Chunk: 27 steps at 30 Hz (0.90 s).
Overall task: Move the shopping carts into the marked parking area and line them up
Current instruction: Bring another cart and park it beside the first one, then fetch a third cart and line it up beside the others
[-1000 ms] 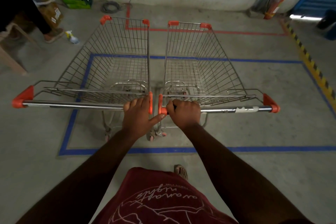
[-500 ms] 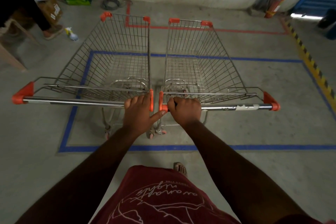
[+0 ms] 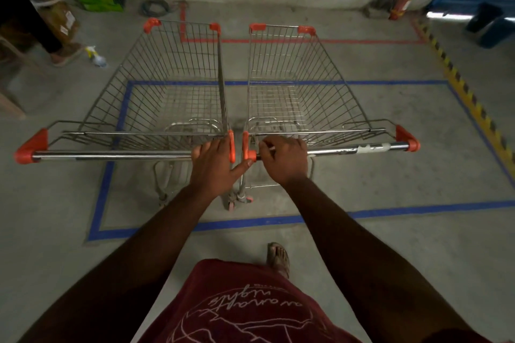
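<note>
Taking the blue tape rectangle [image 3: 250, 221] on the floor as the landmark, the left cart [image 3: 172, 86] stands over its left edge: the basket's outer side and the left end of its handle overhang that tape line, while its inner side sits inside the rectangle. Its long axis runs away from the person, nose past the far blue line and toward the red tape [image 3: 306, 41] beyond.

The left hand [image 3: 214, 167] lies on the inner end of this cart's handle bar, fingers curled over the bar and close together, thumb stretched out rightward toward the other cart's orange end cap.

Just right of it, with a narrow gap between the two baskets, the right hand [image 3: 284, 160] grips the inner end of the right cart's handle, fingers wrapped around the bar beside the cap.

The right cart [image 3: 295, 83] sits inside the rectangle's left half, parallel to its neighbour, its nose also reaching over the far blue line. The handles lie nearly in one line, crosswise to the person.

Both carts lie straight ahead of the fingers, so the deciding relation seems to be sideways: the pair probably needs to go rightward, toward the rectangle's bare right half, to bring the left cart off the tape. Each hand is nearest its own cart.
</note>
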Available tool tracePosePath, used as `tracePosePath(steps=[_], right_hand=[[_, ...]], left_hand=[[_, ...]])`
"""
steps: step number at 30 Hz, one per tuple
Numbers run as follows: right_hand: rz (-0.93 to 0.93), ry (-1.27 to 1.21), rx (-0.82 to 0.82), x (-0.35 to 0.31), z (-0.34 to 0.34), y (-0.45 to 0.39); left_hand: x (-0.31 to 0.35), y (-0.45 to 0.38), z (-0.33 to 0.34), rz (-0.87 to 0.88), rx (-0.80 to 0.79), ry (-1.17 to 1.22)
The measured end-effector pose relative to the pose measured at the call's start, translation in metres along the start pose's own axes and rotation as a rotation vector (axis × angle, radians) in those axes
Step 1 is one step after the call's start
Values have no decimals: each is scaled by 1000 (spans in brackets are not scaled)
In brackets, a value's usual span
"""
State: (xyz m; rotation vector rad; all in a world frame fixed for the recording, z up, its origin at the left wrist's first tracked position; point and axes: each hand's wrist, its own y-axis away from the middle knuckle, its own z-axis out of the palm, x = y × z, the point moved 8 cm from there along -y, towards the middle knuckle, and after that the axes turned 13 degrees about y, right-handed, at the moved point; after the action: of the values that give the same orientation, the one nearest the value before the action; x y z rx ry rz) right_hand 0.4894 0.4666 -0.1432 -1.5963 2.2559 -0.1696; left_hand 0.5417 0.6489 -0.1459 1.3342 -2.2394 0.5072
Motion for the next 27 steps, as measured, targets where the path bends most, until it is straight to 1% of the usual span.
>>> tracePosePath(steps=[3, 5, 7, 9, 12, 15, 19, 23, 27], right_hand=[[-9, -268, 2, 12, -20, 11], [24, -403, 6, 27, -37, 22], [102, -459, 21, 52, -55, 38], [211, -506, 6, 84, -70, 56], [296, -521, 0, 137, -97, 82], [409, -512, 35, 206, -127, 110], [563, -505, 52, 306, -159, 157], [697, -452, 81, 388, -197, 208], [848, -409, 158, 458, -238, 261]], left_hand=[[8, 1, -10, 27, 51, 40], [25, 0, -16, 88, 99, 51], [54, -1, -11, 174, 82, 110], [97, 0, 5, 281, 30, 180], [170, 4, 50, 397, -135, 318], [240, 10, 108, 477, -293, 370], [324, 17, 193, 538, -506, 377], [408, 34, 268, 558, -731, 442], [487, 53, 323, 630, -829, 468]])
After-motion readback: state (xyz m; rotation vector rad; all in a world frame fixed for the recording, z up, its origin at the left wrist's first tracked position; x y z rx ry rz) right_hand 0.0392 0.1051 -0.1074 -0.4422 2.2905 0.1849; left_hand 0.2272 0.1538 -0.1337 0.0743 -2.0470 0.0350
